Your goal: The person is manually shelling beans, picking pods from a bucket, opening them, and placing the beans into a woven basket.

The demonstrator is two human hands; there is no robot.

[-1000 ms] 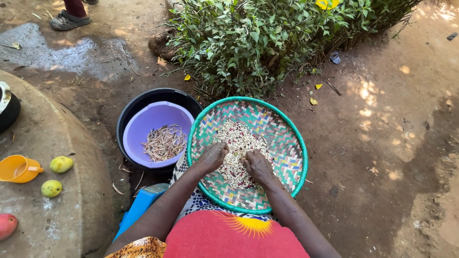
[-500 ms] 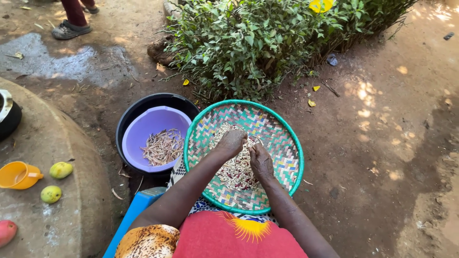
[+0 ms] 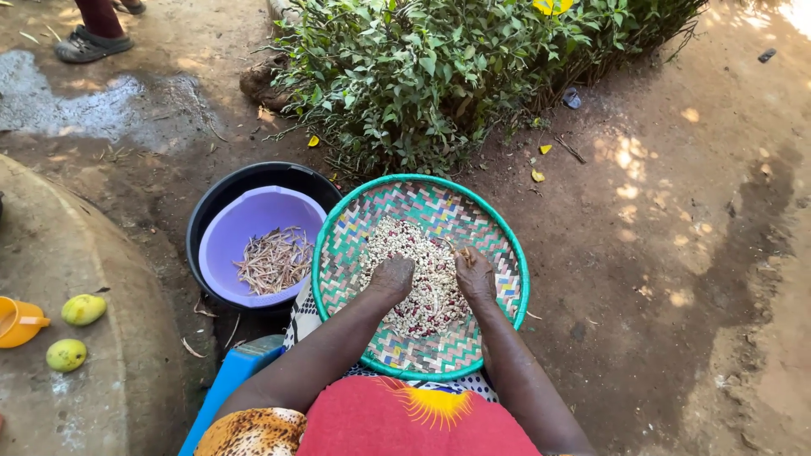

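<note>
Broad leafy bush [image 3: 439, 76] at the top, over damp brown earth. On the lap, a round woven tray [image 3: 494, 224] with a teal rim and a zigzag weave of green, pink and white. Just left of it, a black basin [image 3: 221, 201] holding a lilac bowl [image 3: 245, 224] with dry pods [image 3: 274, 260]. In the tray's middle, a heap of pale beans [image 3: 429, 283], cream with some dark red ones mixed in. Left hand [image 3: 391, 277] flat on the heap, fingers pressed in, gripping nothing visible. Right hand [image 3: 475, 274] curled at the heap's edge, fingertips pinched on something small; cannot tell what. Two green fruits [image 3: 76, 329] far left.
</note>
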